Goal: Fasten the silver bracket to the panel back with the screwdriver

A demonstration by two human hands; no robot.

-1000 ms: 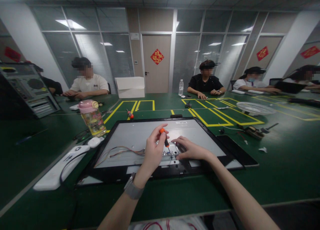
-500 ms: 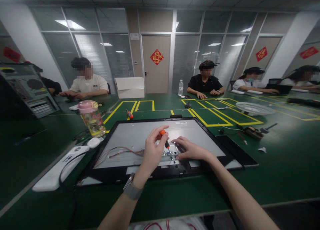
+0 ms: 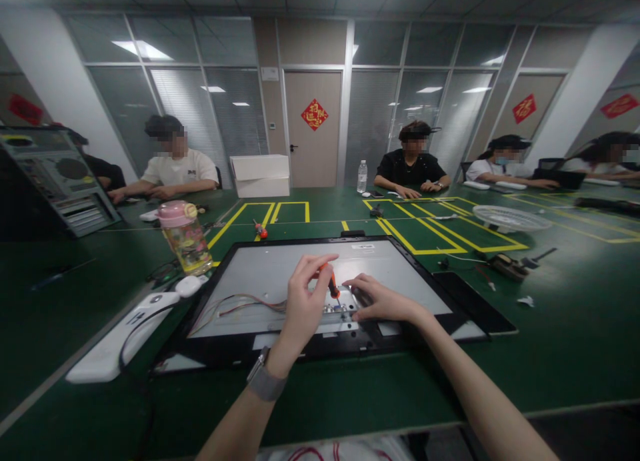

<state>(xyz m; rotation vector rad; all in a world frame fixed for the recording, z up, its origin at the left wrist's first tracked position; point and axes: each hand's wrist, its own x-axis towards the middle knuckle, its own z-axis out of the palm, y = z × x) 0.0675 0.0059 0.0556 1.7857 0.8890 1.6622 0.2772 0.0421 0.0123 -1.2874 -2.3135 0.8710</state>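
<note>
An orange-and-black screwdriver is pinched by its handle in my left hand, its shaft pointing down. The tip meets a small metal bracket near the front edge of a flat display panel. My right hand curls round the bracket's right end, thumb in front and fingers behind. Thin coloured wires run left from the bracket across the grey panel back. Part of the bracket is hidden by my hands.
Left of the panel are a white power strip with a black cable and a pink-lidded bottle. A black slab lies at the right. Another screwdriver is behind the panel. Several people sit across the green table.
The screwdriver handle has turned slightly in my left fingers, and my thumb and fingertips have shifted on it. My right hand has stayed where it was.
</note>
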